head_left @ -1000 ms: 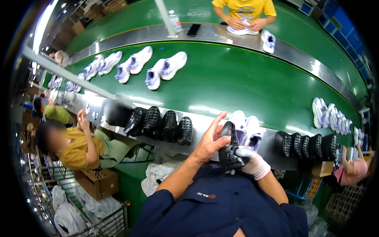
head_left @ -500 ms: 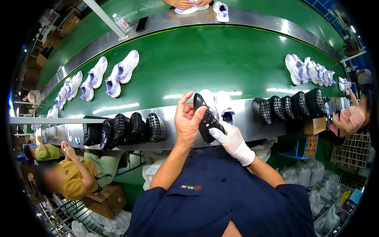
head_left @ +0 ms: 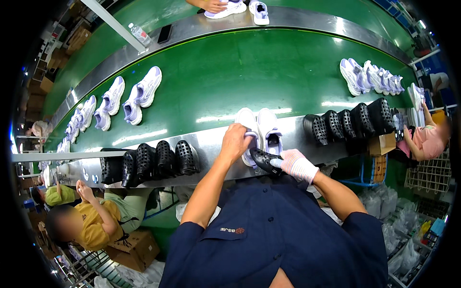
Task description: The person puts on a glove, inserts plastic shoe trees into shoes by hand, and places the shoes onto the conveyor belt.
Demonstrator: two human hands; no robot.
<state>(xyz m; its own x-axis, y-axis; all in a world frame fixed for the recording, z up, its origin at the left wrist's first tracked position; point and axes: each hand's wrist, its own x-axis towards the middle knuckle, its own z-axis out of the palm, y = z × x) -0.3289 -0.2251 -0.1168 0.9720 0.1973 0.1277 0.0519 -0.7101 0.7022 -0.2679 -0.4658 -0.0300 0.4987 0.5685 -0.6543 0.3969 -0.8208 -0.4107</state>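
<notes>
Two white sneakers with lavender trim stand side by side on the steel ledge in front of me. My left hand (head_left: 235, 143) grips the left sneaker (head_left: 246, 118) at its collar, covering part of the opening. In my right hand (head_left: 297, 165), which wears a striped glove, is a black perforated shoe form (head_left: 263, 160). The form lies low and slanted, its toe near the heel of the left sneaker. Just above the right hand is the right sneaker (head_left: 267, 122), its dark opening facing me.
Black perforated shoe forms line the ledge at left (head_left: 163, 154) and right (head_left: 361, 118). More sneakers (head_left: 142, 95) sit along the green belt (head_left: 230, 72). Across it, another person's hand (head_left: 214, 6) touches a sneaker. Co-workers sit left, in yellow (head_left: 98, 223), and right, in pink (head_left: 429, 141).
My left hand has left the black shoe form and taken hold of the left sneaker's collar. The right hand has lowered the form, turning it from upright to slanted. The view has shifted slightly.
</notes>
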